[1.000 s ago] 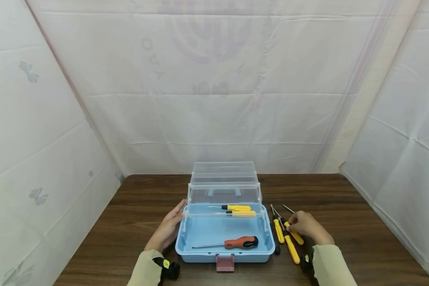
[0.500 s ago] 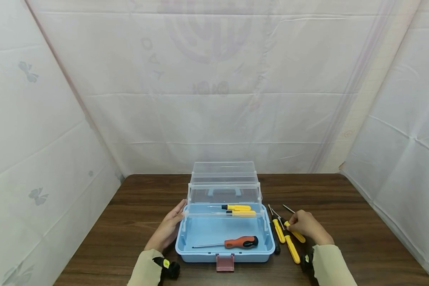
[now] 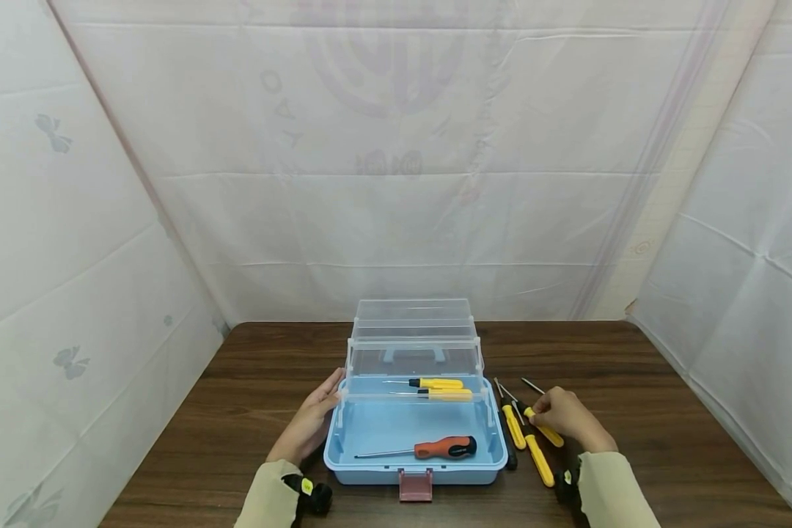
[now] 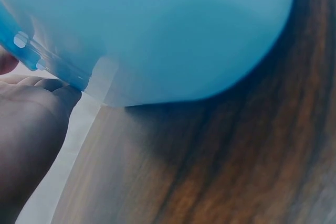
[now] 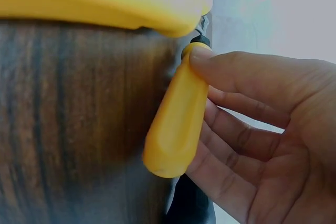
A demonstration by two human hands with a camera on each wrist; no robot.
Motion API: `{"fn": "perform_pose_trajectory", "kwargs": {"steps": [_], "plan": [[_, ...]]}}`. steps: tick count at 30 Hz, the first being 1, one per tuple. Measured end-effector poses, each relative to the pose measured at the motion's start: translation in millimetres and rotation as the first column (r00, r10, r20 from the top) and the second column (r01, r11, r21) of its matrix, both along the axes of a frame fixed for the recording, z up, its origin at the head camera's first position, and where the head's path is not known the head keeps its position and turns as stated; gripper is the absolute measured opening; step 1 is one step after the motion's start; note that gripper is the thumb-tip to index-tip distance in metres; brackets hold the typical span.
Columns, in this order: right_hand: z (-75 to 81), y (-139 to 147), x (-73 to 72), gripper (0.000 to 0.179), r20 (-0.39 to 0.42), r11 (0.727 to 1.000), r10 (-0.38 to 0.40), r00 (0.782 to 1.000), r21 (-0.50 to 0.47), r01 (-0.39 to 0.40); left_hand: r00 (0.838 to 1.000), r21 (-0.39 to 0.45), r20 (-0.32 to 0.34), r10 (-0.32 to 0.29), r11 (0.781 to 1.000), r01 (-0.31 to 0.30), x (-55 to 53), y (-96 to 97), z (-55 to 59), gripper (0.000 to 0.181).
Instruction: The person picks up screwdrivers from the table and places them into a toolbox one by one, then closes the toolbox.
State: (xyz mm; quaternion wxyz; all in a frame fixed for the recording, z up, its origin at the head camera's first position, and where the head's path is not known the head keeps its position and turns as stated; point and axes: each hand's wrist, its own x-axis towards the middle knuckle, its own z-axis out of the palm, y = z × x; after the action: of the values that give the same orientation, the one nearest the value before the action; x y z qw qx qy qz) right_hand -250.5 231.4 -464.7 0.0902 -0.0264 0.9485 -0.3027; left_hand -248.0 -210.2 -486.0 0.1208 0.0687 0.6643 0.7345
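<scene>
A light-blue toolbox (image 3: 422, 477) with a raised clear lid and tray stands on the dark wooden table. My left hand (image 3: 309, 422) holds its left wall near the back, thumb at the rim; in the left wrist view part of that hand (image 4: 34, 124) lies against the blue wall. Right of the box, my right hand (image 3: 567, 418) pinches a yellow-handled screwdriver (image 5: 176, 124) between thumb and fingers, near the handle's black collar. Two more yellow screwdrivers, a nearer one (image 3: 540, 462) and one closer to the box (image 3: 515, 427), lie beside it. An orange-and-black screwdriver (image 3: 445, 447) rests inside the box.
Two yellow screwdrivers (image 3: 438, 383) show at the clear tray (image 3: 409, 400). A black handle (image 3: 511, 458) lies along the box's right side. Another shaft (image 3: 533, 385) sticks out past my right hand. White sheeting (image 3: 396, 220) walls in the table on three sides.
The pinched screwdriver's handle end has shifted slightly right and away. The yellow screwdriver nearest the box has turned a little, its tip moving left. My left hand and the box stay put.
</scene>
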Motion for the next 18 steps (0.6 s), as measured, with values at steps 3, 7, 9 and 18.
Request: {"fn": "perform_pose_trajectory", "kwargs": {"steps": [3,7,9,18], "plan": [[-0.1,0.6,-0.8,0.004,0.000,1.000,0.000,1.000,-0.005,0.000,1.000,0.004,-0.001,0.000,1.000,0.000,0.1,0.3,-0.2,0.061],[2.2,0.5,-0.4,0.005,0.006,1.000,-0.002,1.000,-0.010,0.002,1.000,0.004,-0.006,-0.003,1.000,0.003,0.5,0.7,-0.1,0.061],[4.5,0.0,-0.1,0.006,0.002,1.000,0.003,1.000,-0.012,-0.003,1.000,0.006,-0.006,-0.002,1.000,0.002,0.4,0.6,0.0,0.061],[11.9,-1.5,-1.8,0.008,-0.003,1.000,-0.001,1.000,-0.019,0.001,1.000,-0.006,-0.002,-0.004,1.000,0.004,0.2,-0.7,0.6,0.061]]}}
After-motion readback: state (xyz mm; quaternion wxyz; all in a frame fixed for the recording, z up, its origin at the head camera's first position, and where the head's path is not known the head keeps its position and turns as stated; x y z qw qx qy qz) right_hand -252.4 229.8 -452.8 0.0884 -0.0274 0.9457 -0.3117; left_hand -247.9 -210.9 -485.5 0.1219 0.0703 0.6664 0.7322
